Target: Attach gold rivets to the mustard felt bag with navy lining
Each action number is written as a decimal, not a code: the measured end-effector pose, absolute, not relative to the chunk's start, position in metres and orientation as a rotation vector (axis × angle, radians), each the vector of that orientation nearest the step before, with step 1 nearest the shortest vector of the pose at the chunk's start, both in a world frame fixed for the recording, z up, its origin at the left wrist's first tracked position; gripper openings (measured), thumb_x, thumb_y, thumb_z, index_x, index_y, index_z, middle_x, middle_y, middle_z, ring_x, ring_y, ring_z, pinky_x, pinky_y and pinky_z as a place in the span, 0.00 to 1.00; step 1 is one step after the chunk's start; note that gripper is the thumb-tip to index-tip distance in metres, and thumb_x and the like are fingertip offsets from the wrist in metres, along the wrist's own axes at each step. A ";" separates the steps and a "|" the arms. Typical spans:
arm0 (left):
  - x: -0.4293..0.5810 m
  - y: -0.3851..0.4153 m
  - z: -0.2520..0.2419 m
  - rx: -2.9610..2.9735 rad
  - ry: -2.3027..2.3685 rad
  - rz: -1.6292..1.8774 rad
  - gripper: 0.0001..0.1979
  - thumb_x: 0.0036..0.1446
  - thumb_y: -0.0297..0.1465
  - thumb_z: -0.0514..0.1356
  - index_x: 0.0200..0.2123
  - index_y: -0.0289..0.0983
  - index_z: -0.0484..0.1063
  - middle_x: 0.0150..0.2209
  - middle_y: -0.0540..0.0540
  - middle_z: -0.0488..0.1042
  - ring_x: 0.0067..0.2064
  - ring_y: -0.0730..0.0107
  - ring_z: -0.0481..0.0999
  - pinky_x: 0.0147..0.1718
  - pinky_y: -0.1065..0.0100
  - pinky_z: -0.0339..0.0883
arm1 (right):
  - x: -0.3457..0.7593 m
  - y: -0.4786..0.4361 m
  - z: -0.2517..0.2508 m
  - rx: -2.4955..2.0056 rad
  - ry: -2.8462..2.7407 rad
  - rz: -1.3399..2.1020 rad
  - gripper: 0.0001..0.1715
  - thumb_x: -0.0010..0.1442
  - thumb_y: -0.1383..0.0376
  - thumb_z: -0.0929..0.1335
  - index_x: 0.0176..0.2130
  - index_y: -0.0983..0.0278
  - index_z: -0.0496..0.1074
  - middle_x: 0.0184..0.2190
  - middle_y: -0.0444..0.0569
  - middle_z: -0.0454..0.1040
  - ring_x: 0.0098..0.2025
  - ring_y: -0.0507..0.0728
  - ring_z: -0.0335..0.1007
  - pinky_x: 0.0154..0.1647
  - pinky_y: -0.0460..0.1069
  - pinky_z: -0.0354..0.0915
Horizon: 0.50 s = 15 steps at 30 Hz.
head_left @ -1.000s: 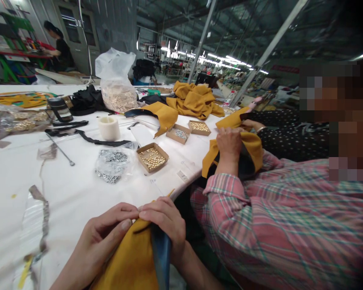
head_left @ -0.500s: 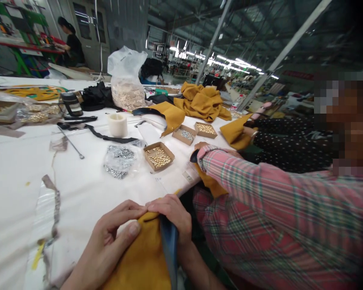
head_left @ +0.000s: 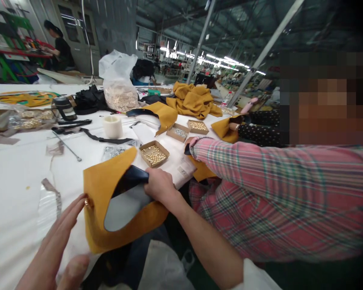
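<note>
The right hand [head_left: 161, 184] grips the dark edge of a mustard fabric piece [head_left: 99, 179]; the left hand [head_left: 56, 241], fingers outstretched, has its fingertips at the opposite edge, by a small gold-coloured fitting [head_left: 87, 202]. Just beyond the right hand sits a cardboard box [head_left: 161, 161] of gold-coloured pieces; to that hand's right, a co-worker's plaid sleeve [head_left: 245, 165].

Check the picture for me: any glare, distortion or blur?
Head view throughout: ceiling lights glare white under the dim roof; posts slant, through tilt or lens; upper-right corner goes black; pixelated blocks lie below it; the yellow piece shows little blur.
</note>
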<state>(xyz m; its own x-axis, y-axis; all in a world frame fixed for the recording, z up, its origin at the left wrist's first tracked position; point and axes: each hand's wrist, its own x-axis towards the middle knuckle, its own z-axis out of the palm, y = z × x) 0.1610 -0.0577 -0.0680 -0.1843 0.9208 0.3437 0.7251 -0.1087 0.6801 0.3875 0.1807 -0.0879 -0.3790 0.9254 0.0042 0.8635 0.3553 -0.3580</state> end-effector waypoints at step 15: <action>0.157 0.029 -0.010 2.483 1.682 0.294 0.26 0.79 0.42 0.48 0.52 0.44 0.87 0.39 0.40 0.89 0.41 0.41 0.89 0.62 0.34 0.78 | 0.364 0.176 -0.053 -1.294 -2.747 0.287 0.18 0.79 0.66 0.69 0.65 0.60 0.73 0.55 0.56 0.87 0.56 0.68 0.87 0.55 0.57 0.76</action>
<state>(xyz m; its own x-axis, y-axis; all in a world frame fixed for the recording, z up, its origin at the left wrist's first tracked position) 0.1569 0.0290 -0.0095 0.3606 0.9285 0.0887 0.9035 -0.3713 0.2141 0.3643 0.1760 -0.0528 -0.6363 0.7715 0.0030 0.7542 0.6229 -0.2078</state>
